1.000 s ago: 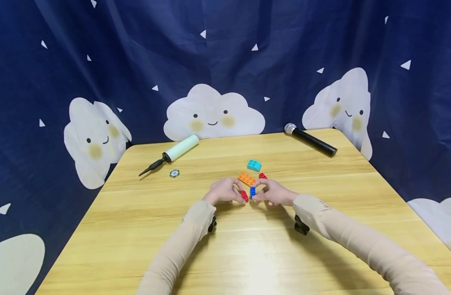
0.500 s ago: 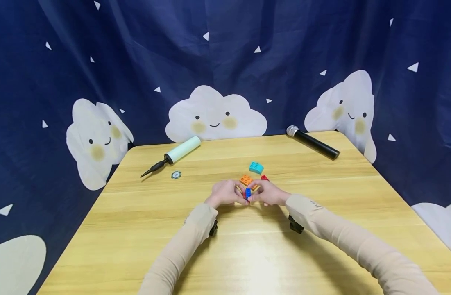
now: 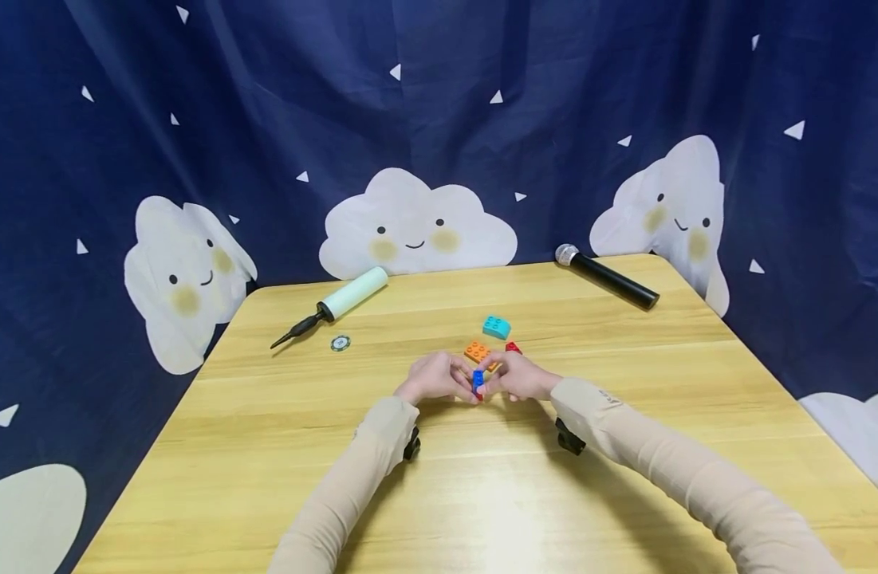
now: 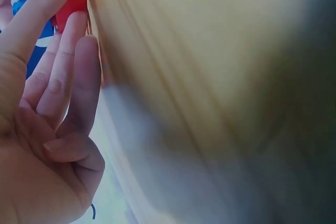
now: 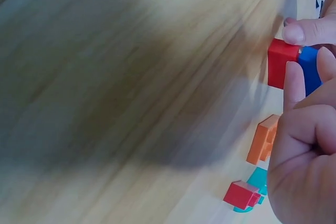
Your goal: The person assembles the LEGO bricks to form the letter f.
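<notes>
Over the middle of the table, my left hand point(image 3: 435, 376) pinches a red toy brick point(image 5: 282, 64) between thumb and fingers. My right hand point(image 3: 519, 377) holds a blue brick point(image 3: 478, 377) by its sides, sitting on top of the red one. Both wrist views show the two bricks touching; whether their studs are fully pressed together I cannot tell. Just behind the hands lies an orange brick point(image 3: 476, 351), partly covered by the right fingers. A second red brick point(image 3: 513, 347) rests beside it, and a teal brick point(image 3: 496, 327) with a curved side is farther back.
At the back left lies a pale green hand pump point(image 3: 355, 295) with a black nozzle, near a poker chip point(image 3: 340, 343). A black microphone point(image 3: 611, 281) lies at the back right of the wooden table point(image 3: 266, 462). A dark blue curtain point(image 3: 453, 104) hangs behind.
My right hand has moved left, bringing the blue brick from beside the red brick onto it. The left hand has stayed nearly in place. The other bricks have not moved.
</notes>
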The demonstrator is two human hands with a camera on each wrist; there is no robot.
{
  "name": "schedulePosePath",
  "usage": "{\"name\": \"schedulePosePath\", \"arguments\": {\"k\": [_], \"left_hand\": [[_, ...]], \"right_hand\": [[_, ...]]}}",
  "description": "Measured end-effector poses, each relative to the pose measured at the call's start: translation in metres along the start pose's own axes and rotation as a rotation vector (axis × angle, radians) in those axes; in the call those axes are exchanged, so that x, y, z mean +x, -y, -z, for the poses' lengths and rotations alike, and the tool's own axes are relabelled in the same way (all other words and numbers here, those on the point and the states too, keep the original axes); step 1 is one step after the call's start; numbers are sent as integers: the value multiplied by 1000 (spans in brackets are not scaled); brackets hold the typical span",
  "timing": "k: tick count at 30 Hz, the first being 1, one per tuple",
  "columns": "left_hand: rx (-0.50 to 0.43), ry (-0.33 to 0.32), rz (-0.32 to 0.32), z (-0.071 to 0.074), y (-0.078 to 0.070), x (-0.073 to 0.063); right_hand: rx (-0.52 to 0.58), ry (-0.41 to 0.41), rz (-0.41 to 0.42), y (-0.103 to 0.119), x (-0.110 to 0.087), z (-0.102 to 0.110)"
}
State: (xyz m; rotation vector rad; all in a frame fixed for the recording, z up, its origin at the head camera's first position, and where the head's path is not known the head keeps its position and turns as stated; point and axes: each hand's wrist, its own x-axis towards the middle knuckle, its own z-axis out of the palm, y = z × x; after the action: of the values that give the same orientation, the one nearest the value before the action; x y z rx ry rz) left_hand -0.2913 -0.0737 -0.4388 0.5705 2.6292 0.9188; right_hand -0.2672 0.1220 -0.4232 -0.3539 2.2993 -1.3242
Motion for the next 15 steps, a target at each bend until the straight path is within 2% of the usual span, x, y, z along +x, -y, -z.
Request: {"name": "schedulePosePath", "arguments": {"k": [5,15], "left_hand": [[-31,14,26,2,0,1],[-66,25,18,1,3,3]], "right_hand": [[2,1,-21,2,3,1],[66,30,-26,-1,5,2]]}}
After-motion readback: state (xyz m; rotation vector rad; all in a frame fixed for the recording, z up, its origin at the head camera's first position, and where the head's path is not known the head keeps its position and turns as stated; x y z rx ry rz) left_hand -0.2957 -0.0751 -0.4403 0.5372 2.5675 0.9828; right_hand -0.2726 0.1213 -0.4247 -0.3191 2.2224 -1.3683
